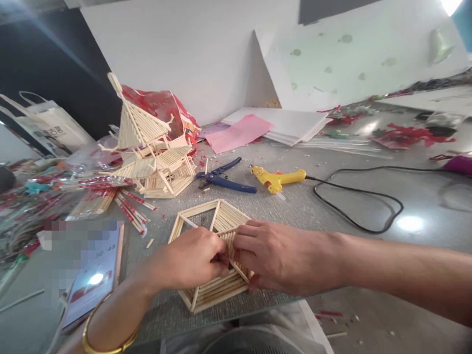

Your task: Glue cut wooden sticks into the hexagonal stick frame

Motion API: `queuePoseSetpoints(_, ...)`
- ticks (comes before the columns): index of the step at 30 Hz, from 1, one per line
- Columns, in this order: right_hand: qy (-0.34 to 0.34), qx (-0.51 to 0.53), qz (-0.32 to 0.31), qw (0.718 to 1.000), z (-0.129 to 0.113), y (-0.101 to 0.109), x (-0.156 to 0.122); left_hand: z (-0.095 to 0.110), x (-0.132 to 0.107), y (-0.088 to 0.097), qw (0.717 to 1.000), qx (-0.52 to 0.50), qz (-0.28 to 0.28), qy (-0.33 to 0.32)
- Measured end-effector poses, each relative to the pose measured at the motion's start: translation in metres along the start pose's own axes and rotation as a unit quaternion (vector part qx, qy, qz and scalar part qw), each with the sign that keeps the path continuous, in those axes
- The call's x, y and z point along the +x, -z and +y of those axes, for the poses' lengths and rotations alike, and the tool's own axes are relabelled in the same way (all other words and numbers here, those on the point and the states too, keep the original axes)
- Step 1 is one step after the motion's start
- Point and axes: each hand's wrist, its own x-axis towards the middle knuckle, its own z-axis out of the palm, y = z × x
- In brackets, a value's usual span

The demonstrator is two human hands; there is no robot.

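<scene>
A hexagonal frame of thin wooden sticks (217,289) lies flat at the table's near edge, some of its wedges filled with rows of sticks. Over its middle is my left hand (191,256), closed, with fingertips turned down and inward; what they pinch is hidden. My right hand (276,253) grips the frame's right side, its fingers bent over the stick rows and the thumb low at the outer edge. The fingertips of both hands nearly meet above the frame. The upper-left wedge shows bare table through it.
Behind the frame lie blue-handled pliers (230,182) and a yellow glue gun (280,178) with a black cord (363,226). A stick-built pagoda model (147,142) stands back left. A phone (94,275), wrapped sticks (131,211) and pink paper (239,132) are also around.
</scene>
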Motion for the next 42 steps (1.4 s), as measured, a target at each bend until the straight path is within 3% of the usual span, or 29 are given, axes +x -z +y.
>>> queuePoseSetpoints(15,0.000,-0.001,0.006,1.000,0.000,-0.001,-0.001,-0.002,-0.001,-0.003,1.000,-0.014,0.018,-0.008)
queuePoseSetpoints(37,0.021,-0.001,0.029,0.999,0.004,-0.003,-0.003,-0.006,-0.003,-0.002,0.999,-0.034,0.002,0.006)
queuePoseSetpoints(42,0.027,-0.027,0.045,0.998,0.008,0.003,-0.003,-0.010,-0.010,0.003,0.997,-0.062,0.029,0.029)
